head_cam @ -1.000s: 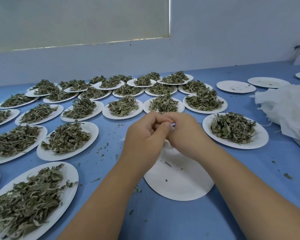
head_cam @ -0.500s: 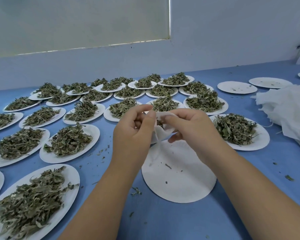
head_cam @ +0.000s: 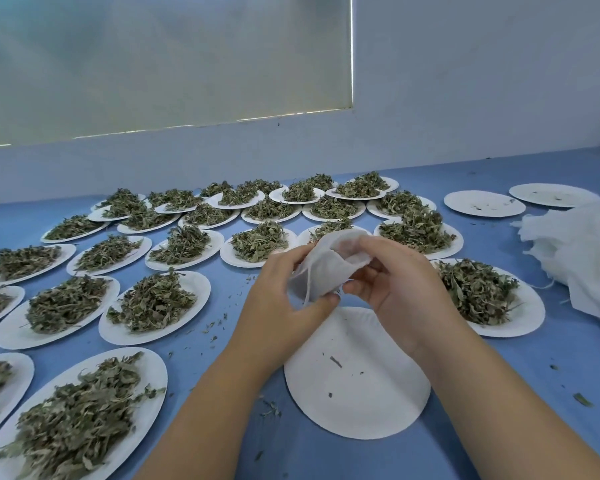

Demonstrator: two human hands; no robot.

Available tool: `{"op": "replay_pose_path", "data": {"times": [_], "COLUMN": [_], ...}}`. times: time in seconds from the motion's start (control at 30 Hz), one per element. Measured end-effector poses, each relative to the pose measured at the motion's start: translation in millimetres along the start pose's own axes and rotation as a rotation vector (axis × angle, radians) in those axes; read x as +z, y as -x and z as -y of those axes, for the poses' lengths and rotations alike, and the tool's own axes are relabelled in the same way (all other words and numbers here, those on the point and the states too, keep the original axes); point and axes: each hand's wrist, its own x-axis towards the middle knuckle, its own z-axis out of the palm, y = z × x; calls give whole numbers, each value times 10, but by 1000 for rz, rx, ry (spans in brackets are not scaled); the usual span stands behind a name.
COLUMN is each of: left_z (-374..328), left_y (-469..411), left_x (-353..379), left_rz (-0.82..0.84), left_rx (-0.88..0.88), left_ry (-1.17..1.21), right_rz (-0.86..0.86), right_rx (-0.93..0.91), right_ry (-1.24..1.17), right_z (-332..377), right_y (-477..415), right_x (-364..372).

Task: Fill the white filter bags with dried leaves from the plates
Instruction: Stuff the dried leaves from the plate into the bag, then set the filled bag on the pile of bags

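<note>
While held above a nearly bare plate [head_cam: 361, 403] on the table [head_cam: 551, 375], the white filter bag [head_cam: 321, 271] is pinched at its edges by left hand [head_cam: 281, 306] and right hand [head_cam: 399, 289], mouth open; plates [head_cam: 201, 289] heaped with dried leaves [head_cam: 149, 301] sit left and beyond.

A thin white filter bag [head_cam: 326, 268], crumpled with its mouth spread, is pinched between the left hand [head_cam: 281, 303] and right hand [head_cam: 395, 282] above 1 nearly bare white plate [head_cam: 357, 393]. Dried green leaves [head_cam: 153, 301] are heaped on many surrounding plates [head_cam: 201, 289]. Spare bags [head_cam: 586, 254] are piled at right.
</note>
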Motion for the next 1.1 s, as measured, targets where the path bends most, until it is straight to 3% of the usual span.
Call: {"op": "replay_pose_path", "data": {"times": [0.1, 0.23, 0.4, 0.8, 0.97, 1.1], "left_z": [13, 29, 26, -116, -118, -21], "left_y": [-11, 7, 54, 302, 643, 1116], "left_x": [2, -37, -55, -439, -1347, -2292], "left_rz": [-85, -244, -286, -299, -281, -420], "left_rx": [-63, -113, -113, -221, -235, -326], "left_ry": [-26, 42, 95, 106, 53, 3], "right_rz": [53, 84, 208, 257, 420, 611], "right_rx": [28, -61, -168, -112, -130, -179], "right_ry": [-77, 338, 689, 606, 621, 639], "right_z": [-4, -86, -240, -306, -448, -736], "right_y": [-26, -35, 22, -43, -32, 132], "right_x": [1, 7, 76, 490, 1353, 2424]}}
